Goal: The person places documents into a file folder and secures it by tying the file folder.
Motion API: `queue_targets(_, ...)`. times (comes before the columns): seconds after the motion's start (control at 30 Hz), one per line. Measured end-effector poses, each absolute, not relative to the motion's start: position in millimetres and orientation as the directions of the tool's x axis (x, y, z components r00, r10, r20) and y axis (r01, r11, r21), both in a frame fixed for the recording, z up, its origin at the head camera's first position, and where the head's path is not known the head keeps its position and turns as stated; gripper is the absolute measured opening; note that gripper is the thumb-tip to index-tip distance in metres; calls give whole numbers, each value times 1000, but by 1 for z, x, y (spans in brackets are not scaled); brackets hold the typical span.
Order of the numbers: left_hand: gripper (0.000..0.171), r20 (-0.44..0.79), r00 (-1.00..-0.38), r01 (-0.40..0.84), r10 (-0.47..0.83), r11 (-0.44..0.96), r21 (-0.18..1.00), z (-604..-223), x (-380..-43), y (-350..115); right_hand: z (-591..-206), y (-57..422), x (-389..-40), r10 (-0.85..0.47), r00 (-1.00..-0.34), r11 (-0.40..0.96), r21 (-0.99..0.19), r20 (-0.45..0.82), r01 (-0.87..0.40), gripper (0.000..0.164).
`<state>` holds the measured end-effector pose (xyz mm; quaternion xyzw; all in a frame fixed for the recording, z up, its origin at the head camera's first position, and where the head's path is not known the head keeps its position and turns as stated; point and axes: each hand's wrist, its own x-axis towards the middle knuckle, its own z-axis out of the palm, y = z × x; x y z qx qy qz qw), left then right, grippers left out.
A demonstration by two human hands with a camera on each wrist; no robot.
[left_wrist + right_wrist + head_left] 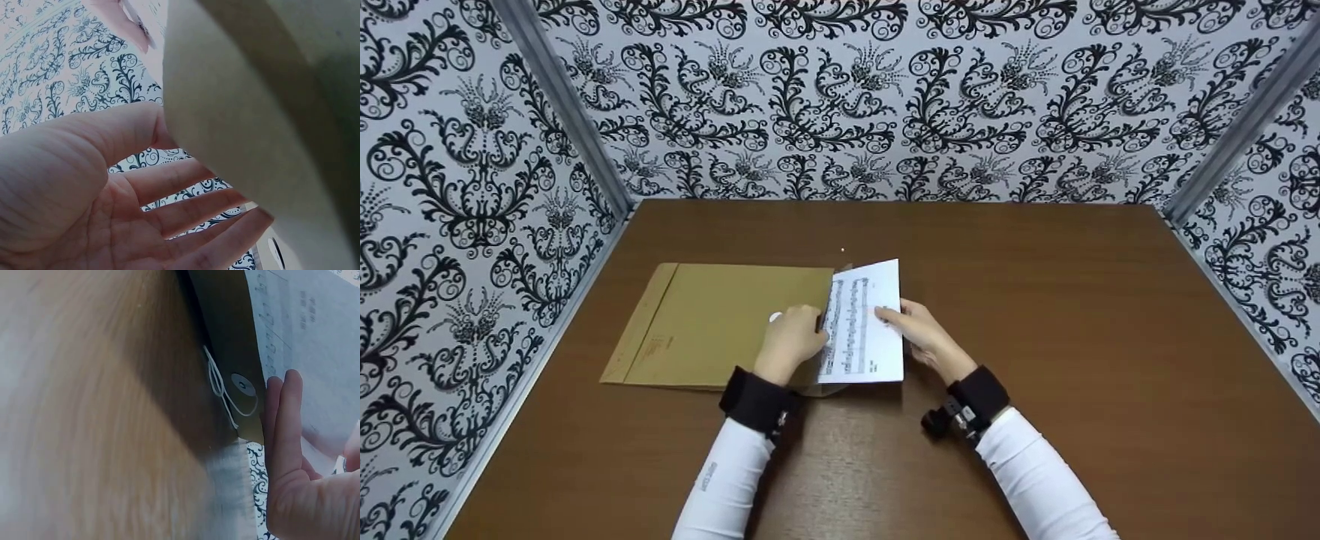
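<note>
A brown kraft envelope (720,322) lies on the table, left of centre. My left hand (793,341) grips its right-hand, open edge; in the left wrist view the thumb (135,129) and fingers meet the brown paper edge. White sheet music (877,330) sticks out of that edge to the right, its left part hidden inside the envelope. Its right margin is pinched by my right hand (922,334), thumb on top and fingers underneath. From the right wrist, a white string (216,382) and round button (243,384) show on the envelope's underside.
The brown wooden table (1072,322) extends around the envelope. Black-and-white patterned walls (840,97) stand behind it and at both sides. Each wrist wears a black band, and a small camera (937,422) juts from the right one.
</note>
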<state>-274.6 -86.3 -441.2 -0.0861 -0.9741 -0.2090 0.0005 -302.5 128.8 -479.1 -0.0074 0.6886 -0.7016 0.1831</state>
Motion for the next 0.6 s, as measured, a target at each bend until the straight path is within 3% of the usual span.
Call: queue_targets(0.6, 19, 40, -984, 174, 172, 908, 382, -444, -276, -86, -468, 148, -284, -276, -920, -55, -951, -277, 303, 49)
